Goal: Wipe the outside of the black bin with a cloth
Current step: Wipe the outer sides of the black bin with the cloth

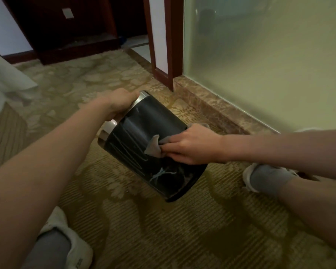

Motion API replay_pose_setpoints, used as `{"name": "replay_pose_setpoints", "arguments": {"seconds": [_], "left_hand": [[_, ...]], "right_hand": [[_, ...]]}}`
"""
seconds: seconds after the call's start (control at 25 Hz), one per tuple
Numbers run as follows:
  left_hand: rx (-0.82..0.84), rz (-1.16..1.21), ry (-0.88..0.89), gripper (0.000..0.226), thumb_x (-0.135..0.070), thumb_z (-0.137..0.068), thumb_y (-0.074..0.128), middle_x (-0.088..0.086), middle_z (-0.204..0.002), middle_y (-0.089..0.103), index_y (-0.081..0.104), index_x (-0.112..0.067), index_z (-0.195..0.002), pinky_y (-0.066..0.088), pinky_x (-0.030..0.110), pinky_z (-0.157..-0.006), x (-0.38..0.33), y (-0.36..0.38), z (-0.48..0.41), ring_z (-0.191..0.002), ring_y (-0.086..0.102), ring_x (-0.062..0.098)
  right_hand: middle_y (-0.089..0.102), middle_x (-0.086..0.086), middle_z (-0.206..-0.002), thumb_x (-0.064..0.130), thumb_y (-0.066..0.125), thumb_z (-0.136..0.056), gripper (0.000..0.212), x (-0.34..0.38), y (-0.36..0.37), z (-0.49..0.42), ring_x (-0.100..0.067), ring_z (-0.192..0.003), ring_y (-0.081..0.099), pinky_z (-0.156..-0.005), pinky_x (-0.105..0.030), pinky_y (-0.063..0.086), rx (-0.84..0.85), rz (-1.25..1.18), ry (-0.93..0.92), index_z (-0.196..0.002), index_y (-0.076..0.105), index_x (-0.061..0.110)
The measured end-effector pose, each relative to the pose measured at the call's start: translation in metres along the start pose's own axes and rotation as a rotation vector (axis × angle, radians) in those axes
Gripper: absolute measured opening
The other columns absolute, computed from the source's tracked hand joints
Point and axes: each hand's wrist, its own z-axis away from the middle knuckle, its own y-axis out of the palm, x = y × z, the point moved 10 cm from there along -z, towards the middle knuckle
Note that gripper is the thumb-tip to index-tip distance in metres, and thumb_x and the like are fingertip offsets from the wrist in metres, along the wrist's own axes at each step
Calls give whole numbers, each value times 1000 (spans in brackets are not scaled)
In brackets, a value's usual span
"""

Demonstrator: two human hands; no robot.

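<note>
On carpet (163, 230) beside frosted glass (260, 55): black bin (153, 123), left fingers (131, 95) round rim (141, 98), right fingers (173, 141) round cloth (153, 147).

My left hand (118, 103) grips the silver rim (138, 99) of the black bin (155, 121), tilted on the carpet (163, 230). My right hand (190, 145) presses a grey cloth (153, 146) against its side.

Bare hands (192, 146) and forearms (47, 162), grey socks (268, 178) inside white slippers (76, 247) on both feet.

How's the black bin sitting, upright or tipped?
Tipped. The black bin leans, left hand gripping its silver rim, right hand pressing the cloth on its side.
</note>
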Motion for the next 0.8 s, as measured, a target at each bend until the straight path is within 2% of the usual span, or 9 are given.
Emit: {"name": "replay_pose_setpoints", "arguments": {"seconds": [0.08,0.16,0.24,0.36,0.44,0.48,0.6,0.68,0.8], "left_hand": [[-36,1,-12,40,-37,-102,38,13,-90,64,57,-6,-117,56,36,-49,5,-4,1,-75,64,30],[-35,19,-39,38,-37,-102,37,14,-90,64,56,-9,-119,57,42,-59,11,-5,1,-75,65,33],[-24,25,-50,37,-37,-101,35,16,-88,65,55,-10,-118,56,46,-63,15,-4,1,-74,66,36],[-24,15,-40,38,-38,-100,35,17,-88,65,54,-11,-118,57,43,-54,16,-5,2,-72,67,36],[-30,11,-31,40,-38,-100,35,19,-94,66,55,-9,-118,57,47,-62,13,-4,4,-77,67,38],[-47,17,-22,40,-37,-101,35,21,-99,66,55,-7,-119,56,47,-66,11,-4,4,-81,67,39],[-93,-19,13,44,-34,-102,35,19,-110,63,55,0,-122,50,32,-64,1,-2,5,-86,61,32],[-96,-65,34,47,-35,-103,34,19,-112,61,52,1,-126,45,31,-68,-8,1,6,-87,58,29],[-91,-103,56,47,-34,-104,32,19,-120,58,49,1,-130,43,35,-76,-20,7,6,-92,55,28]], "right_hand": [[70,5,-104,36,41,-98,31,-21,-12,-7,-15,-72,66,-46,-24,42,-32,41,74,-113,65,23],[68,4,-87,35,44,-98,28,-37,-20,-5,-16,-68,65,-46,-27,44,-113,35,185,-106,67,22],[67,4,-87,33,46,-97,24,-29,-16,5,-16,-65,63,-49,-31,48,-147,-1,205,-104,66,21],[64,0,-92,31,49,-97,25,16,8,27,-17,-58,58,-42,-29,43,-26,-32,-24,-109,66,18],[64,-3,-94,30,54,-95,25,27,16,32,-18,-57,59,-38,-29,41,73,26,-165,-113,65,15],[65,-3,-98,30,52,-96,25,20,9,24,-19,-58,60,-38,-30,43,61,41,-160,-113,64,16],[67,3,-93,35,41,-98,28,-37,-32,-6,-16,-65,62,-48,-35,52,-145,-2,182,-111,63,24],[66,5,-85,34,44,-97,24,-41,-36,-8,-12,-62,60,-49,-31,52,-211,-37,259,-107,64,26],[64,-2,-90,27,56,-93,24,28,9,15,-15,-56,59,-41,-26,44,2,-24,-89,-114,63,17]]}}
